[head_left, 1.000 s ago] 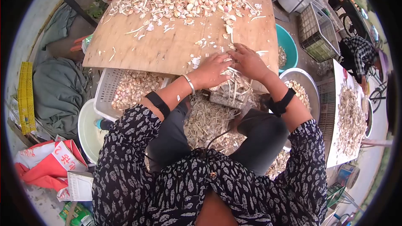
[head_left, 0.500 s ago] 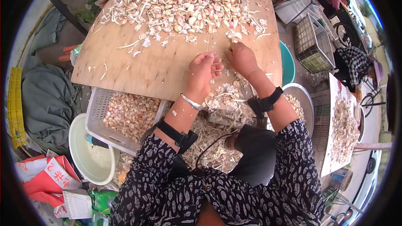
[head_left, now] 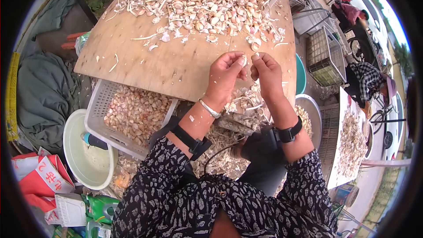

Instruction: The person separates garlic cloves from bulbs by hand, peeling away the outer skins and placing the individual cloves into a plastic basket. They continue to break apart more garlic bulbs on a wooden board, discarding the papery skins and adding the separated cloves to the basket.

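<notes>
My left hand point(head_left: 224, 75) and my right hand point(head_left: 265, 72) are raised side by side over the near edge of a plywood board point(head_left: 167, 61). Each pinches a small pale garlic clove point(head_left: 243, 60) at the fingertips, and the two hands almost touch. A big heap of garlic cloves and husks point(head_left: 207, 0) covers the far half of the board. Below my hands lies a pile of husks and stalks point(head_left: 246, 103).
A white crate of cloves point(head_left: 132, 114) sits at my left knee, beside a pale bucket point(head_left: 88, 158). A metal bowl of cloves point(head_left: 310, 114) and a teal basin point(head_left: 301, 75) stand right. Another person point(head_left: 368, 79) sits by a second garlic table point(head_left: 352, 136). Wire crates point(head_left: 324, 53) stand behind.
Both hands lifted off the husk pile at the board's edge, reached toward the heap, and now hold cloves close together in the air. The view shifted slightly forward.
</notes>
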{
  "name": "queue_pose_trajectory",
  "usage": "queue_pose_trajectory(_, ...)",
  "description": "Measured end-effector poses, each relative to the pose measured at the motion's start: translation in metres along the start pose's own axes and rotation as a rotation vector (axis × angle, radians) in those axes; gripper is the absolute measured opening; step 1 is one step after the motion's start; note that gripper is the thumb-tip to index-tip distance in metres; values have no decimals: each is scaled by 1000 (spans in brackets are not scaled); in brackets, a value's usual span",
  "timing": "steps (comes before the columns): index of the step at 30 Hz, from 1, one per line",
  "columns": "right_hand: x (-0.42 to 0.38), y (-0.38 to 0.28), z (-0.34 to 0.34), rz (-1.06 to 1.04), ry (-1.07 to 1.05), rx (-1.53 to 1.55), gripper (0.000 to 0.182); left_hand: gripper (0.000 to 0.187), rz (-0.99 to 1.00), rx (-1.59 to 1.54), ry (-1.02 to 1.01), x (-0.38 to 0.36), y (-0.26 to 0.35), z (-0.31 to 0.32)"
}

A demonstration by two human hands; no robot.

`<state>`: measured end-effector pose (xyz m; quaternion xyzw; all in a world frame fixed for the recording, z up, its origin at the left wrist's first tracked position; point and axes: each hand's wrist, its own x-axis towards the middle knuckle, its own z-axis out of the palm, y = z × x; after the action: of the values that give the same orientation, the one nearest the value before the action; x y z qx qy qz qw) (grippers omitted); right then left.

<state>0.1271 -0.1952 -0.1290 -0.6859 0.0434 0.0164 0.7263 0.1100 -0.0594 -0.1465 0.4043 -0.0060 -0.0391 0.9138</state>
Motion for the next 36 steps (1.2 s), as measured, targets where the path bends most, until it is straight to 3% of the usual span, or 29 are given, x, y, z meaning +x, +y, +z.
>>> queue_pose_trajectory(3, 10, -7, -18, -36, -114, -431, 13, 24, 12, -71, 4, 6, 12, -14)
queue_pose_trajectory(4, 12, -4, -23, -37, -120, -432, 13, 25, 46, -86, -13, 9, 16, -17)
queue_pose_trajectory(6, 10, -10, -22, -525, -239, -1399, 14, 26, 87, -80, -23, 9, 22, -17)
queue_pose_trajectory(7, 17, -15, -21, -321, -267, -1491, 17, 26, 116, -53, -12, 9, 24, -16)
queue_pose_trajectory(10, 51, -25, -18, -369, -120, -1386, 17, 26, 157, -13, -25, 5, 36, -12)
queue_pose_trajectory(12, 91, -32, -22, -571, 11, -1062, 13, 25, 164, -16, -61, 0, 41, -6)
queue_pose_trajectory(14, 139, -28, -27, -606, 19, -959, 13, 26, 25, -73, -158, -7, 46, -2)
queue_pose_trajectory(17, 190, -15, -24, -760, -85, -1035, 14, 27, -32, -241, -91, 2, 31, -8)
queue_pose_trajectory(19, 211, -2, -22, -557, -276, -1542, 15, 27, -95, -348, 22, 8, 27, -10)
queue_pose_trajectory(24, 193, 15, -24, -694, -194, -1335, 17, 23, -159, -351, 58, 13, 18, -21)
queue_pose_trajectory(26, 182, 9, -28, -177, -121, -634, 22, 22, -155, -324, 83, 16, 14, -23)
queue_pose_trajectory(27, 168, -1, -29, -58, -176, -441, 25, 22, -157, -269, 119, 17, 12, -26)
queue_pose_trajectory(32, 99, -26, -12, 24, -291, -249, 20, 23, -129, 31, 173, 25, 11, -21)
queue_pose_trajectory(35, 58, -31, 8, -15, -362, -132, 17, 19, 345, 638, 189, 30, 7, -11)
queue_pose_trajectory(36, 49, -32, 11, -12, -366, -132, 17, 19, 343, 639, 193, 31, 6, -12)
